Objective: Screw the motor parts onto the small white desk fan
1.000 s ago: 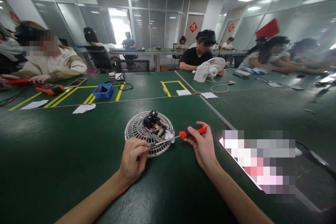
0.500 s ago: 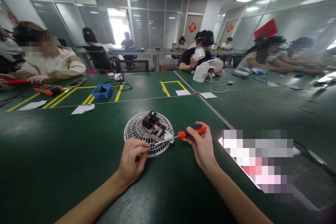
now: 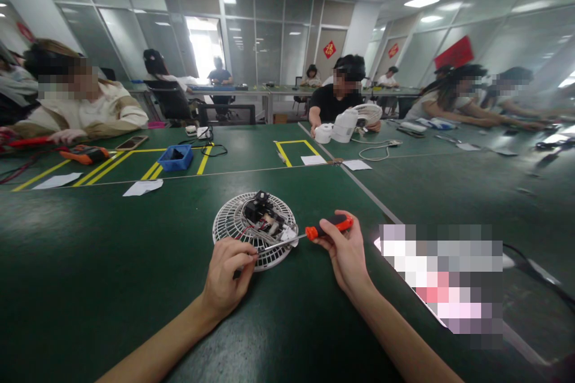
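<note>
Steadying the tip matters most here, because your right hand (image 3: 348, 248) grips the orange-and-black screwdriver (image 3: 330, 226) by its handle while its slender shaft (image 3: 282, 243) slants across to your left hand (image 3: 229, 272). That left hand has thumb and fingers pinched at the tip; whether a tiny part sits between them is too small to tell. The white fan grille (image 3: 227, 210) lies flat on the green table (image 3: 287, 323) just beyond your hands, with the black motor assembly (image 3: 255, 209) and loose wires (image 3: 244, 231) on top. Let the left fingers only guide the tip, and align the handle with whatever the tip must meet, since a skewed blade would likely slip. Turn lightly from the fingers, rest your left wrist for support, and hold the shaft clear of the wires so it doesn't snag them.
</note>
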`<state>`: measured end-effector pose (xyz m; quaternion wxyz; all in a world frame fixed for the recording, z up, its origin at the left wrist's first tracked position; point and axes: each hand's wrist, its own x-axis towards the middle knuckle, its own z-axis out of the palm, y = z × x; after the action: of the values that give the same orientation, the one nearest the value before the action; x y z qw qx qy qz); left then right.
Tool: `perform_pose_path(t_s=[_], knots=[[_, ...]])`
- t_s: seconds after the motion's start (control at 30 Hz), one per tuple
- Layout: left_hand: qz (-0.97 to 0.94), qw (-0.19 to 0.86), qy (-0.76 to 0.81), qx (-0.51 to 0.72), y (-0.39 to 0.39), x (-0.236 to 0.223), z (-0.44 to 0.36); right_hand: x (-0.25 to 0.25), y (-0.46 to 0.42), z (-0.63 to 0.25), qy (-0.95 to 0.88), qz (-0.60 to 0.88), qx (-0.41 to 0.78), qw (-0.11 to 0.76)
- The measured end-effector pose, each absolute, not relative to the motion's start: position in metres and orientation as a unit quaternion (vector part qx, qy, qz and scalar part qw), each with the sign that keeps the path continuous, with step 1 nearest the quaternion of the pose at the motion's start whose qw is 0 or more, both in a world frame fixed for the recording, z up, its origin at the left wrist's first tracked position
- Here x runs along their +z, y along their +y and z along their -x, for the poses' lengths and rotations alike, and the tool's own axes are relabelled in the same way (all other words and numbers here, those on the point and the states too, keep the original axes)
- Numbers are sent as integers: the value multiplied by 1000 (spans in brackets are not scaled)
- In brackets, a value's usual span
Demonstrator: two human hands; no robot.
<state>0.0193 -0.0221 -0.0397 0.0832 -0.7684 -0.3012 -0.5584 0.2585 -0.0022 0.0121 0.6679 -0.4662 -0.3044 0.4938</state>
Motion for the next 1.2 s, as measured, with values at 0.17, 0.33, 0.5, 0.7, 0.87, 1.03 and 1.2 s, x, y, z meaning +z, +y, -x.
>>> perform_pose_path(t_s=[0.17, 0.33, 0.5, 0.7, 0.87, 1.03, 1.2], knots=[[770, 88, -300, -556, -23, -39, -20, 10, -2, -260, -311, 462, 493, 668], [769, 91, -301, -557, -23, -40, -19, 10, -1, -260, -318, 460, 501, 661], [720, 77, -348, -596, -20, -44, -16, 16, -1, -263, -347, 430, 565, 613], [664, 29, -392, -636, -15, -53, -10, 23, -2, -270, -431, 446, 559, 550], [650, 5, -397, -648, -13, -58, -9, 27, -1, -278, -492, 484, 538, 484], [638, 6, -403, -656, -12, -57, -9, 30, 0, -286, -569, 520, 515, 375], [625, 8, -403, -668, -11, -57, -9, 31, -2, -289, -583, 490, 557, 331]])
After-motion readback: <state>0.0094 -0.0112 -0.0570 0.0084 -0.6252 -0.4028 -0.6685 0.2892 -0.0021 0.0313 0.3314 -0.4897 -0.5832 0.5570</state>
